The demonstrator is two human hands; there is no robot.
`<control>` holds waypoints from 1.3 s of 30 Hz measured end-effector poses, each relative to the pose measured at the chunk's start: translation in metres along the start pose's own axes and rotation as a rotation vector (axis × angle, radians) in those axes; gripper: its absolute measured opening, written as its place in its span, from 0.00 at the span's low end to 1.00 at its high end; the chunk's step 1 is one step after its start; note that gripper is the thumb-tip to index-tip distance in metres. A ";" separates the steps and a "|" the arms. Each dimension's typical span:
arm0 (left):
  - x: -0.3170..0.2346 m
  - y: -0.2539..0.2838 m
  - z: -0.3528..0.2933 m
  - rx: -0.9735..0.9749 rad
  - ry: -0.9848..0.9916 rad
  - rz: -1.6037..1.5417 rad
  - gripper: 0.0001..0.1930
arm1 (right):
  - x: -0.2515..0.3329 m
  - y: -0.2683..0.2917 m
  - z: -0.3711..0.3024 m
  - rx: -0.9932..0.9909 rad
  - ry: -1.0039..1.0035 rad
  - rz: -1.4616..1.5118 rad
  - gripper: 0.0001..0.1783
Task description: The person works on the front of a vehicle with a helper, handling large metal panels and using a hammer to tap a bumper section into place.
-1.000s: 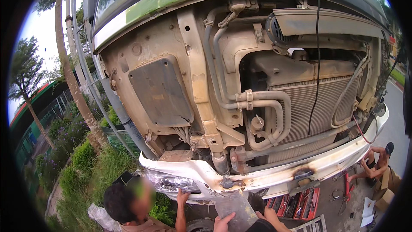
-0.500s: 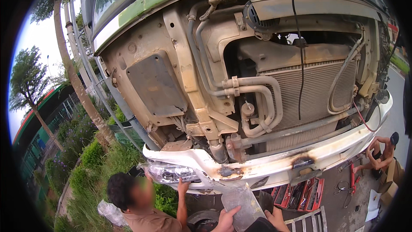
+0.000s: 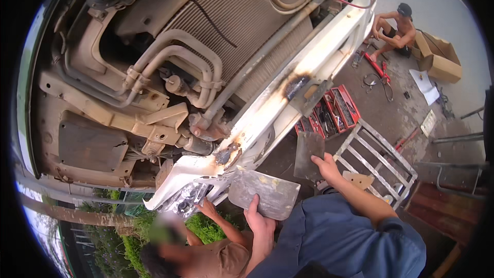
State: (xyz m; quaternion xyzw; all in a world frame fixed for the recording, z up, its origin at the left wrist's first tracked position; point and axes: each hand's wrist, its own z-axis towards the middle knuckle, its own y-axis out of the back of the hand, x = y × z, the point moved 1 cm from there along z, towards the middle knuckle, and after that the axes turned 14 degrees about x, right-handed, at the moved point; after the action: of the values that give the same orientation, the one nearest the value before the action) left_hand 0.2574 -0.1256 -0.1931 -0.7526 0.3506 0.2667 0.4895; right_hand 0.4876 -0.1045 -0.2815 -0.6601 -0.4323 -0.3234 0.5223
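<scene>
My left hand [image 3: 261, 223] is closed on the edge of a flat grey plate [image 3: 265, 193] with worn, pale-smeared corners, thumb lying on top. My right hand [image 3: 328, 169] grips a smaller, dark flat sheet [image 3: 308, 155] by its lower right edge. The two pieces are apart, both in front of the vehicle's white bumper [image 3: 267, 118]. Burnt dark patches [image 3: 226, 153] mark the bumper. At its left end another person's hand [image 3: 207, 209] touches the clear headlight [image 3: 185, 199].
A red toolbox [image 3: 343, 109] full of tools lies beyond the dark sheet. Right of it is a metal slatted frame [image 3: 378, 162]. Farther off, a person [image 3: 399, 32] squats beside a cardboard box [image 3: 440, 56]. The radiator [image 3: 221, 20] and pipes stand exposed above the bumper.
My view has turned right and down, so the vehicle appears tilted. The grey plate and the dark sheet, formerly close together, are now spread apart, and my right forearm shows.
</scene>
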 end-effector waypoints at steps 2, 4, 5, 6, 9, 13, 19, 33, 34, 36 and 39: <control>0.010 -0.011 0.009 0.096 0.088 0.025 0.21 | 0.016 0.018 -0.006 -0.068 0.018 0.117 0.12; 0.017 -0.012 0.000 0.121 0.158 0.013 0.22 | -0.020 0.025 0.003 -0.061 0.066 0.125 0.11; 0.020 -0.014 -0.003 0.104 0.152 0.053 0.22 | -0.025 0.029 0.003 -0.036 0.089 0.140 0.11; 0.022 -0.013 -0.007 0.082 0.131 0.088 0.22 | -0.024 0.029 -0.002 -0.057 0.068 0.151 0.11; 0.029 -0.007 -0.005 0.111 0.164 0.154 0.22 | -0.019 0.032 -0.014 -0.081 0.085 0.214 0.12; 0.035 -0.023 -0.009 0.151 0.216 0.176 0.23 | -0.034 0.046 -0.022 -0.158 0.134 0.265 0.13; 0.046 -0.036 0.001 0.171 0.285 0.284 0.24 | -0.043 0.081 -0.036 -0.314 0.017 0.377 0.15; 0.086 -0.035 0.017 0.272 0.459 0.323 0.24 | -0.064 0.251 -0.211 -1.128 0.445 0.438 0.13; 0.088 -0.028 0.018 0.271 0.445 0.330 0.24 | -0.070 0.257 -0.217 -1.096 0.465 0.429 0.13; 0.101 -0.011 0.020 0.303 0.428 0.323 0.24 | -0.082 0.260 -0.232 -1.036 0.465 0.392 0.14; 0.131 0.016 0.023 0.349 0.435 0.299 0.24 | -0.098 0.256 -0.238 -0.999 0.505 0.341 0.15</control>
State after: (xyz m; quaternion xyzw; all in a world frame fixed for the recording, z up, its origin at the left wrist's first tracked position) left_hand 0.3232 -0.1442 -0.3081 -0.6368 0.5943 0.1041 0.4800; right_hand 0.6850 -0.3784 -0.4147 -0.7892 0.0229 -0.5466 0.2791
